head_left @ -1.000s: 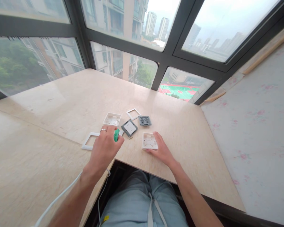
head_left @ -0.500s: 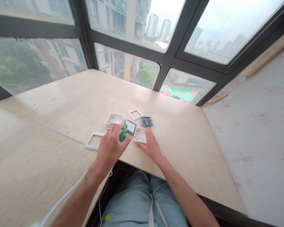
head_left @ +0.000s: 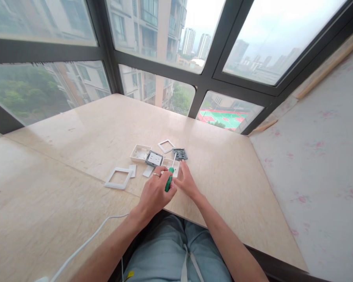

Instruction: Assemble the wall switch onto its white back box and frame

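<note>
My left hand [head_left: 158,190] is closed round the green handle of a screwdriver [head_left: 170,179], whose shaft points up and away over a white mounting box [head_left: 166,161]. The box is partly hidden behind my hands. My right hand [head_left: 188,182] holds it at its right side, thumb low and fingers along the edge. Just beyond lies a grey socket module [head_left: 181,154], its back up; the screwdriver's tip appears at its left edge, though contact is unclear. Left of the box, a white-faced socket module [head_left: 154,158] rests against a second white mounting box [head_left: 140,153].
A large white frame [head_left: 118,178] and small white plates [head_left: 148,171] lie on the left of the beige tabletop [head_left: 223,188]. Behind the modules is another white frame [head_left: 166,146]. A white cable [head_left: 88,237] runs at lower left. Windows and a papered wall border the top.
My left hand has moved right with the screwdriver, from over the white-faced module to over the box. The white-faced module now shows more fully. My right hand stays by the box.
</note>
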The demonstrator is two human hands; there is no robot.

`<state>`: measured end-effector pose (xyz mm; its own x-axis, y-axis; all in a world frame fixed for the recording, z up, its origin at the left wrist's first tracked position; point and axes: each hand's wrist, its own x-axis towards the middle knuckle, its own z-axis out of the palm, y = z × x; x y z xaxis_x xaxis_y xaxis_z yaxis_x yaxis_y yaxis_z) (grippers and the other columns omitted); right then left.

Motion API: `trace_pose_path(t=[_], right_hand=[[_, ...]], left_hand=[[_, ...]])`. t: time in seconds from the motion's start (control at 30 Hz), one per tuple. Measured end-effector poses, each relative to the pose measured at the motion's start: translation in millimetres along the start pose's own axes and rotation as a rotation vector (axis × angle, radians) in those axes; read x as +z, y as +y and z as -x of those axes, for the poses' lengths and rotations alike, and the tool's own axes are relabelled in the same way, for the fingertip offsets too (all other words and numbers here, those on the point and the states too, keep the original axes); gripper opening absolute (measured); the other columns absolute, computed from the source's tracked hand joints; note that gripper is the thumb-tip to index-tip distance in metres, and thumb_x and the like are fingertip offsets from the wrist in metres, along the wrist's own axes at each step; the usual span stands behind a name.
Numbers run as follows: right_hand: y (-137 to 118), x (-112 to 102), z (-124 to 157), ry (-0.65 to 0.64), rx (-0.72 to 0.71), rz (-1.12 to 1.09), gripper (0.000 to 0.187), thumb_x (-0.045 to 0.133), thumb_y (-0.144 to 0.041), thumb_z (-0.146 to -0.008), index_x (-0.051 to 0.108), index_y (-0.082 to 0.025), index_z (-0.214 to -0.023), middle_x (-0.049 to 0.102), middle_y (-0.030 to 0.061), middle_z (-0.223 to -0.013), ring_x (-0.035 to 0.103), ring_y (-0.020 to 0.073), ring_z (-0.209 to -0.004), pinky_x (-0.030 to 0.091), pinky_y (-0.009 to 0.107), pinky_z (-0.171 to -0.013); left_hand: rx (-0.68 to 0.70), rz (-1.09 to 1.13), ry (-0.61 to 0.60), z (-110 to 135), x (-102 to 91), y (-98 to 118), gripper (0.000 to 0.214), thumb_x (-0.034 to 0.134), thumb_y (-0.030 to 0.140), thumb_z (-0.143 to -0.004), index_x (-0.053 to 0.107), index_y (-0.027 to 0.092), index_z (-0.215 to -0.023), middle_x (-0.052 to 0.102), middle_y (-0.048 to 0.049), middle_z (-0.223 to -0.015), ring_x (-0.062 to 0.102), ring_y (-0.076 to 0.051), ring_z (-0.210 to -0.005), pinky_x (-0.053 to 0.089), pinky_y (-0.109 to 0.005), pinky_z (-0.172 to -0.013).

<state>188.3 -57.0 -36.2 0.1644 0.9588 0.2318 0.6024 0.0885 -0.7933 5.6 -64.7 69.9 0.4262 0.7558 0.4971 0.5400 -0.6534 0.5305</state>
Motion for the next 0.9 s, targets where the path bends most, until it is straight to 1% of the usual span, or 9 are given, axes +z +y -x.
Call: trace_pose_path(t=[0.07, 0.13, 0.2, 0.3, 0.4, 0.53, 0.63, 0.8, 0.9], right_hand=[[6, -10, 10, 0.032, 0.035, -0.134, 0.082, 0.068, -0.041, -0.08, 0.032, -0.016, -0.149, 0.033, 0.0208, -0.157, 0.033, 0.0323, -0.146, 0.032, 0.055, -0.116], [10, -21, 19, 0.056, 0.09, -0.296, 0.075, 0.069, -0.04, -0.079, 0.039, -0.018, -0.144, 0.043, 0.019, -0.151, 0.044, 0.0299, -0.14, 0.035, 0.052, -0.115], [14, -33, 27, 0.087, 0.152, -0.423, 0.069, 0.072, -0.04, -0.076, 0.047, -0.019, -0.136, 0.05, 0.017, -0.145, 0.051, 0.0285, -0.134, 0.038, 0.05, -0.113], [18, -55, 32, 0.125, 0.23, -0.518, 0.063, 0.073, -0.043, -0.075, 0.05, -0.022, -0.13, 0.053, 0.0156, -0.141, 0.061, 0.0279, -0.122, 0.047, 0.049, -0.105], [18, -76, 36, 0.136, 0.311, -0.583, 0.055, 0.069, -0.045, -0.078, 0.053, -0.022, -0.125, 0.059, 0.0134, -0.132, 0.069, 0.024, -0.105, 0.054, 0.044, -0.094], [11, -92, 44, 0.051, 0.44, -0.69, 0.039, 0.068, -0.045, -0.08, 0.064, -0.018, -0.108, 0.07, 0.0107, -0.106, 0.073, 0.0197, -0.084, 0.058, 0.035, -0.078], [4, -92, 52, -0.033, 0.498, -0.758, 0.04, 0.072, -0.047, -0.076, 0.069, -0.017, -0.102, 0.074, 0.0083, -0.094, 0.071, 0.0181, -0.074, 0.058, 0.032, -0.069], [2, -89, 56, -0.028, 0.547, -0.814, 0.044, 0.074, -0.048, -0.075, 0.067, -0.019, -0.108, 0.074, 0.0031, -0.087, 0.069, 0.0163, -0.074, 0.056, 0.026, -0.064], [8, -95, 50, -0.027, 0.554, -0.823, 0.047, 0.076, -0.045, -0.071, 0.065, -0.018, -0.108, 0.075, 0.0041, -0.089, 0.069, 0.0171, -0.073, 0.056, 0.027, -0.062]], left_hand=[[-0.007, 0.013, 0.008, 3, 5.9, 1, 0.016, 0.053, 0.015, -0.083, 0.058, 0.019, -0.097, 0.058, -0.0113, -0.112, 0.065, -0.022, -0.093, 0.056, -0.033, -0.079], [-0.015, 0.065, 0.01, 7, 13.3, 3, 0.015, 0.053, 0.015, -0.083, 0.058, 0.019, -0.096, 0.058, -0.0108, -0.111, 0.065, -0.021, -0.093, 0.056, -0.033, -0.079], [-0.036, 0.145, -0.001, 11, 22.5, 7, 0.014, 0.054, 0.014, -0.083, 0.058, 0.02, -0.095, 0.058, -0.0098, -0.108, 0.065, -0.02, -0.092, 0.057, -0.032, -0.079], [-0.084, 0.209, -0.026, 15, 39.6, 16, 0.015, 0.054, 0.014, -0.082, 0.059, 0.02, -0.094, 0.058, -0.0083, -0.105, 0.065, -0.019, -0.089, 0.057, -0.031, -0.077], [-0.066, 0.198, -0.007, 17, 60.4, 26, 0.014, 0.054, 0.014, -0.082, 0.06, 0.019, -0.093, 0.057, -0.0082, -0.104, 0.065, -0.019, -0.088, 0.056, -0.031, -0.076], [-0.045, 0.154, 0.026, 19, 90.0, 38, 0.013, 0.055, 0.013, -0.082, 0.06, 0.019, -0.091, 0.057, -0.0088, -0.105, 0.065, -0.019, -0.087, 0.056, -0.031, -0.074], [-0.075, 0.119, -0.006, 19, 109.9, 44, 0.015, 0.057, 0.014, -0.082, 0.061, 0.019, -0.095, 0.058, -0.0089, -0.106, 0.065, -0.02, -0.086, 0.056, -0.031, -0.074], [-0.12, 0.071, -0.088, 12, 134.3, 50, 0.011, 0.054, 0.015, -0.085, 0.059, 0.019, -0.094, 0.061, -0.0095, -0.104, 0.065, -0.022, -0.086, 0.055, -0.034, -0.073], [-0.102, 0.097, -0.131, 7, 139.8, 50, 0.02, 0.051, 0.016, -0.088, 0.056, 0.018, -0.107, 0.065, -0.0096, -0.104, 0.066, -0.024, -0.094, 0.055, -0.037, -0.08]])
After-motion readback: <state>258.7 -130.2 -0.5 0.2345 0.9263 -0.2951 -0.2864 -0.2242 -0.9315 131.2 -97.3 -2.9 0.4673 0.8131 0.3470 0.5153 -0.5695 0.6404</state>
